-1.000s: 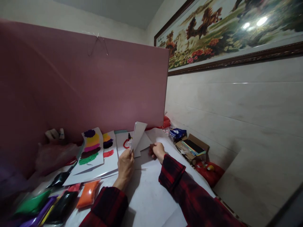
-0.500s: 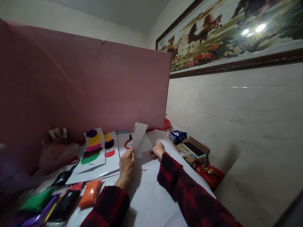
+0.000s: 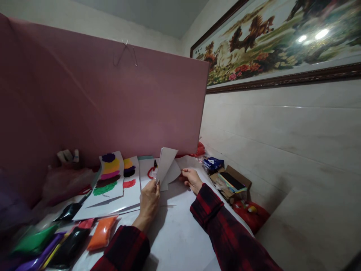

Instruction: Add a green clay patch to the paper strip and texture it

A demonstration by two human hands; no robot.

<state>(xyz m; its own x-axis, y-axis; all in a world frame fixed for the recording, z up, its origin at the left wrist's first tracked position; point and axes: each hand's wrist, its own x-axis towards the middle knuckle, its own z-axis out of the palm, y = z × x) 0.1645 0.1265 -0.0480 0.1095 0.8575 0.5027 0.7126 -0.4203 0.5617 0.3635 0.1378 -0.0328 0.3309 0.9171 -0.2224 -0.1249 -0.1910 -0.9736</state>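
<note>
My left hand (image 3: 149, 201) pinches the lower edge of a folded white paper (image 3: 166, 162) and holds it upright above the white table (image 3: 180, 233). My right hand (image 3: 191, 177) lifts the edge of another white sheet (image 3: 184, 162) just right of it, thumb and fingers on the paper. Behind the folded paper lie red-handled scissors (image 3: 151, 171), partly hidden. Both sleeves are red and black plaid.
Sheets with colored clay patches (image 3: 108, 174) lie at left. Bags of orange (image 3: 102, 233), black, green and purple clay sit at front left. A cardboard box (image 3: 234, 182), a blue packet (image 3: 213, 163) and a red bag (image 3: 251, 214) stand by the right wall. A pink board (image 3: 113, 101) stands behind.
My right hand has risen from the table and turned, now lifting a sheet's edge. The left hand keeps the folded paper upright. The view has shifted slightly.
</note>
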